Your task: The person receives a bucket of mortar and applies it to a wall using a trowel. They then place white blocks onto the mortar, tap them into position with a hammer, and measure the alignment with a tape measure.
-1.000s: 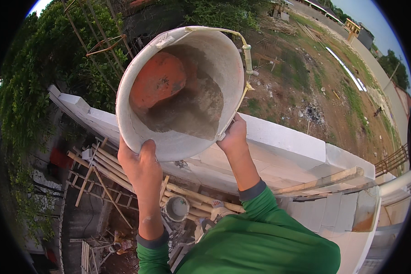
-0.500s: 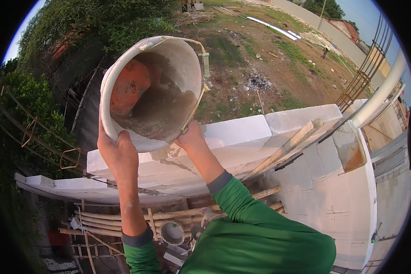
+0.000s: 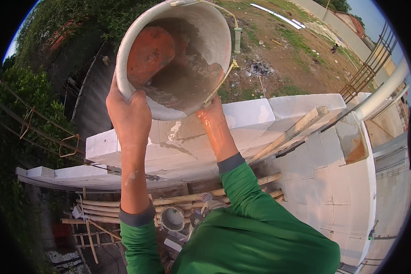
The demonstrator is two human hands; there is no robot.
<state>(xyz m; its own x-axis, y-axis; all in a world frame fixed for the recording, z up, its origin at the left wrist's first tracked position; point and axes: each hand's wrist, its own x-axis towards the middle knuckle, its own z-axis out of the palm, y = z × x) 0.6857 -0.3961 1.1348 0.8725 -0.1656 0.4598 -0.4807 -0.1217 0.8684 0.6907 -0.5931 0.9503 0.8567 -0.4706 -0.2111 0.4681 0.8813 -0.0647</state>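
Observation:
Both hands hold up a whitish bucket, tilted so that I see into it, above a wall of white blocks. Its inside is smeared with wet grey mortar, and an orange-red piece lies within. My left hand grips the bucket's near left side, thumb on the rim, its other fingers hidden behind. My right hand clasps the lower right rim, its fingers mostly hidden; its wrist glistens wet. The bucket's handle, with a pale green grip, hangs along the right side. Wet streaks mark the block under the bucket.
A wooden plank leans on the wall. Below are bamboo poles and another bucket. Steel rebar rises at the right beside a pale pipe. Bushes stand at left, with dirt ground beyond the wall.
Both hands have raised the bucket up and to the right, so it appears larger and its top is cut off by the view. The right wrist now looks wet, and a fresh wet streak shows on the block.

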